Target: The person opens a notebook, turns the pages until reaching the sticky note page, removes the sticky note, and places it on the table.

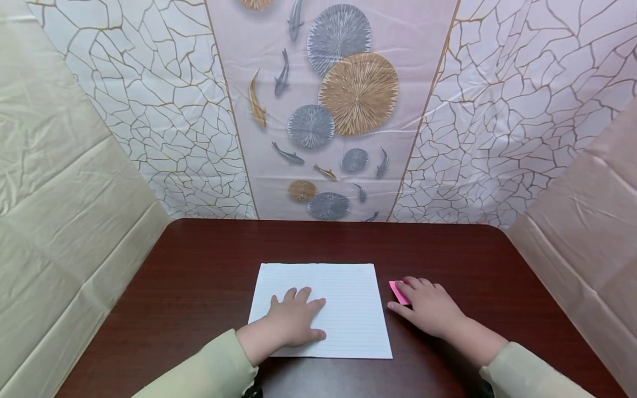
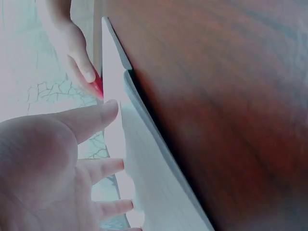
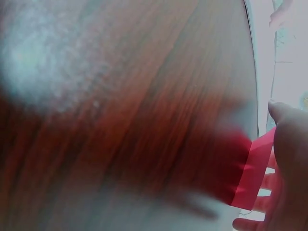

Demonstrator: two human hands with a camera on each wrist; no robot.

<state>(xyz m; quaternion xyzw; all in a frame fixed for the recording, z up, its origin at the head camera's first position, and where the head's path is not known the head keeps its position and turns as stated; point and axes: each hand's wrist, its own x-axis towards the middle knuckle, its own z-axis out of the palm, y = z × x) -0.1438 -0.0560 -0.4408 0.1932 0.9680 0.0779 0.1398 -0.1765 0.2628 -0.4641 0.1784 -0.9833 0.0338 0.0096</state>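
An open notebook (image 1: 343,326) with white lined pages lies on the table, its page edges (image 2: 159,139) showing in the left wrist view. My left hand (image 1: 294,319) spreads its fingers and thumb over the left part of the pages. To the notebook's right is a small pink sticky-note pad (image 1: 400,292), whose side faces the right wrist camera (image 3: 252,171). Over that pad reaches my right hand (image 1: 429,307), covering its right part. Its fingers look extended, and the thumb points away toward the notebook. Contact between the right fingers and the pad is hard to make out.
The dark reddish-brown table (image 1: 199,265) has rounded far corners. Behind it hangs a patterned cloth (image 1: 318,182) with discs and fish. Plain beige cloth walls (image 1: 59,221) flank both sides. Glare brightens part of the tabletop in the right wrist view.
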